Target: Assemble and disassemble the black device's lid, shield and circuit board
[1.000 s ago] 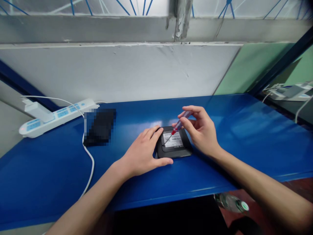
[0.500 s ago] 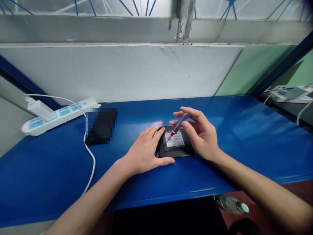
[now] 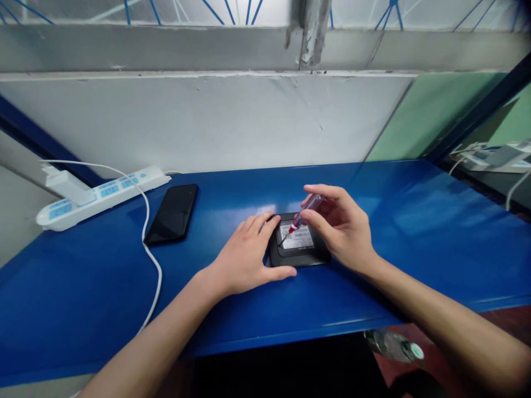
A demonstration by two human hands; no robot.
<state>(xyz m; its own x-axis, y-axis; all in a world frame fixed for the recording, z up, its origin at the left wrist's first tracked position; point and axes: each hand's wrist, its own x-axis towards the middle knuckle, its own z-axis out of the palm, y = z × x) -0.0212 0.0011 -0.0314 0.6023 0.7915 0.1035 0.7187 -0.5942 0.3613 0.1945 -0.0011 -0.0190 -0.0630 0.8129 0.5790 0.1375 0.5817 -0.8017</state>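
Note:
A flat black device (image 3: pixel 301 258) with a white printed label (image 3: pixel 296 236) lies on the blue table. My left hand (image 3: pixel 245 255) grips its left side, thumb along the near edge and fingers at the far left corner. Between the thumb and fingers of my right hand (image 3: pixel 342 224) is a screwdriver (image 3: pixel 309 208) with a clear purplish handle and a red collar. It leans to the right, and its thin shaft reaches down to the device's left part, beside the label. Whether the tip sits in a screw is too small to tell.
A black phone (image 3: pixel 173 213) lies to the left, beside a white cable (image 3: pixel 154 265) that crosses the table. Behind it stands a white power strip (image 3: pixel 110 190) with a plugged-in adapter (image 3: pixel 68 185). Below the table's front edge is a plastic bottle (image 3: pixel 392 345).
My right fingers have shifted their hold on the screwdriver, and its handle leans a little further right and lower. My left hand and the black device have stayed in place.

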